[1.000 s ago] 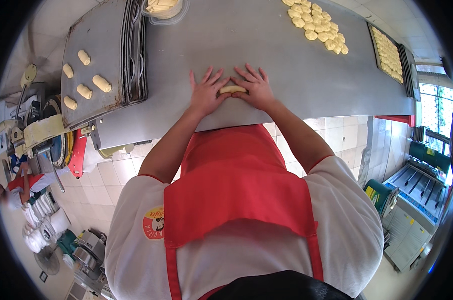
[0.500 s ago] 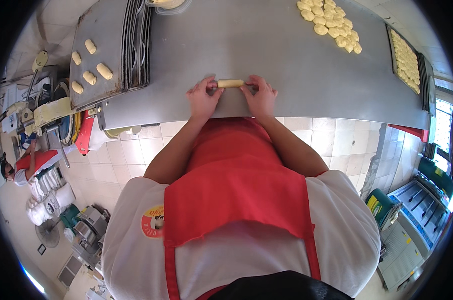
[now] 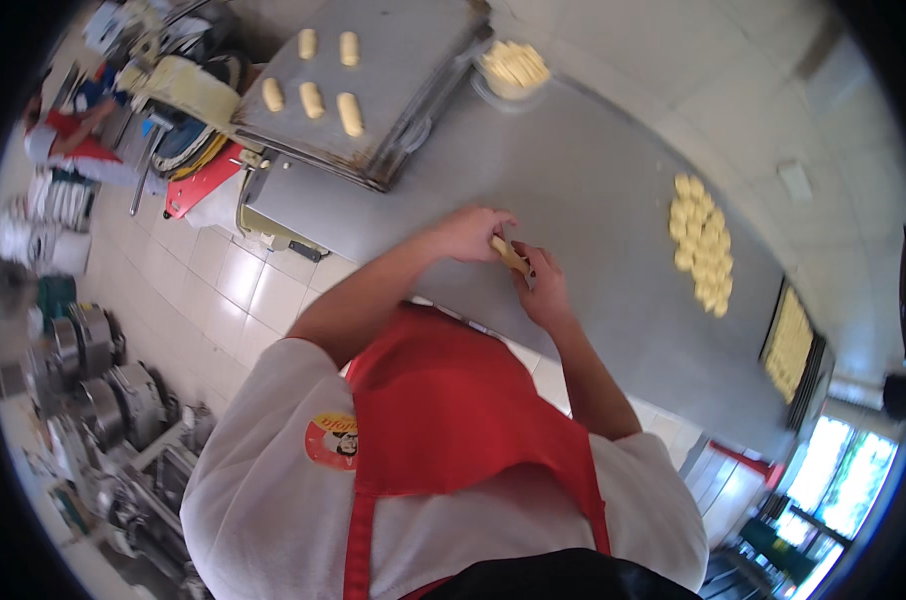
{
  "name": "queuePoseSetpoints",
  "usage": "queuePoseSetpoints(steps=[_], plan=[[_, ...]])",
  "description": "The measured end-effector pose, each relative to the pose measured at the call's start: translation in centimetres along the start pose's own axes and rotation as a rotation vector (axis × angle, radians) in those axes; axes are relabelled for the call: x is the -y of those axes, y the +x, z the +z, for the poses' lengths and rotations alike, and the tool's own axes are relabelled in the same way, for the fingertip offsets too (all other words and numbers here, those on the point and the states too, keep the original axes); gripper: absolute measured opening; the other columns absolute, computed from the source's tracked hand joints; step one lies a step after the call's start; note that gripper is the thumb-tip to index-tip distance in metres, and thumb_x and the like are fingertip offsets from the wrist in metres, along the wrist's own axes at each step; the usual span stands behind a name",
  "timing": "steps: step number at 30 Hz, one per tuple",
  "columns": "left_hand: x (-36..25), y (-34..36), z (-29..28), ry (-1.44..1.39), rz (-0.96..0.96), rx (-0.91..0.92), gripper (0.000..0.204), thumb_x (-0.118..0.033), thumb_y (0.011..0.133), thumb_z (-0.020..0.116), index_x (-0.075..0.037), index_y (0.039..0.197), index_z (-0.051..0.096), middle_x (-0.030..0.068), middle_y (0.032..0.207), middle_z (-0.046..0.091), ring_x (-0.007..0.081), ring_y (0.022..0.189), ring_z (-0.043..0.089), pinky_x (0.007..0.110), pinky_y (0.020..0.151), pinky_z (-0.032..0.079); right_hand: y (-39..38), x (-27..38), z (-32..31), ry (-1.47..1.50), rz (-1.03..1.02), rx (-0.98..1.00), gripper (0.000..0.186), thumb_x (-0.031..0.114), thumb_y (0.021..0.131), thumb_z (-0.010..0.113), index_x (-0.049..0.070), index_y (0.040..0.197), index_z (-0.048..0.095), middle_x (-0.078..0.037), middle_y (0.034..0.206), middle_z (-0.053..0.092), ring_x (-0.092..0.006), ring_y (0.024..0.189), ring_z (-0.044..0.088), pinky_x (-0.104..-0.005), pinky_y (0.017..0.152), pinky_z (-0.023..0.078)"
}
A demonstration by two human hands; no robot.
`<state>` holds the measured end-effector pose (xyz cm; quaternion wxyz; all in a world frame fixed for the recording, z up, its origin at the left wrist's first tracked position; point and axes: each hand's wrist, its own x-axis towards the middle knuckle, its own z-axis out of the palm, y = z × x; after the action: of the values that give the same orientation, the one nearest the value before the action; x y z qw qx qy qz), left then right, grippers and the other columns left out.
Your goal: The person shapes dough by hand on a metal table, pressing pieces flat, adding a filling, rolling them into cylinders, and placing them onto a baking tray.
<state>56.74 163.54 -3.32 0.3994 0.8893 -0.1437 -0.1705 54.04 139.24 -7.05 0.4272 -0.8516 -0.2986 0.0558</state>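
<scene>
A short pale roll of dough (image 3: 510, 254) is held between both my hands just above the grey metal worktable (image 3: 593, 200). My left hand (image 3: 470, 232) grips its upper end. The lower end is pinched by my right hand (image 3: 543, 290). Up the table to the left lies a dark baking tray (image 3: 393, 80) with several shaped dough rolls (image 3: 350, 113) on it. Far on the right side of the table sits a cluster of small dough pieces (image 3: 700, 243).
A round bowl of dough strips (image 3: 514, 68) stands beside the tray. Another tray filled with dough (image 3: 790, 344) lies at the table's right end. Metal pots and machine parts (image 3: 103, 390) crowd the tiled floor on the left. A person in red (image 3: 68, 140) is at the far left.
The camera view has swung, so the table now runs diagonally. My hands have gone from rolling the dough flat on the table to holding the rolled piece by its ends.
</scene>
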Motion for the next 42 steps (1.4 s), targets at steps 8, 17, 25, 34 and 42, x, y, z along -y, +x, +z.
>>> queuePoseSetpoints(steps=[8,17,25,34,42], plan=[[-5.7,-14.7,-30.0,-0.161,0.934,-1.069,0.083,-0.034,0.089,0.081,-0.001,0.157,0.047,0.0211,0.153,0.056,0.0345,0.141,0.055,0.047,0.113,0.045,28.2,24.1,-0.9,0.305,-0.669,-0.652,0.053,-0.001,0.088,0.082,0.003,0.139,0.067,-0.012,0.120,0.068,-0.0221,0.100,0.063,-0.0338,0.079,0.053],[12.3,-24.4,-29.8,-0.481,0.303,-1.126,0.085,-0.061,0.093,0.073,0.001,0.149,0.055,0.0233,0.153,0.055,0.0366,0.148,0.049,0.048,0.119,0.038,34.2,15.3,9.2,-0.248,0.100,-0.286,0.060,0.022,0.087,0.086,0.001,0.139,0.065,-0.018,0.124,0.071,-0.0308,0.104,0.070,-0.0430,0.087,0.058],[12.3,-17.9,-30.1,-0.579,0.451,-0.863,0.081,-0.058,0.091,0.073,0.008,0.137,0.062,0.0264,0.146,0.058,0.0357,0.138,0.053,0.046,0.113,0.041,38.6,15.0,11.3,-0.100,0.261,-0.225,0.062,0.024,0.089,0.085,0.005,0.143,0.061,-0.016,0.134,0.071,-0.0293,0.107,0.073,-0.0395,0.087,0.060],[8.7,-13.8,-22.4,-0.701,0.493,-0.626,0.086,-0.066,0.090,0.071,0.003,0.141,0.062,0.0239,0.147,0.056,0.0360,0.140,0.053,0.047,0.112,0.043,19.1,3.8,1.5,-0.441,0.310,-0.573,0.052,0.027,0.091,0.077,0.005,0.136,0.065,-0.021,0.144,0.061,-0.0423,0.136,0.056,-0.0495,0.114,0.047],[-2.0,-4.9,-12.6,-0.639,0.383,-0.405,0.082,-0.063,0.089,0.074,0.005,0.133,0.067,0.0243,0.138,0.059,0.0369,0.134,0.055,0.051,0.114,0.042,-8.6,-16.9,-17.8,-0.728,0.870,-0.793,0.052,0.006,0.091,0.066,0.004,0.143,0.062,-0.026,0.156,0.050,-0.0435,0.142,0.050,-0.0475,0.120,0.043]])
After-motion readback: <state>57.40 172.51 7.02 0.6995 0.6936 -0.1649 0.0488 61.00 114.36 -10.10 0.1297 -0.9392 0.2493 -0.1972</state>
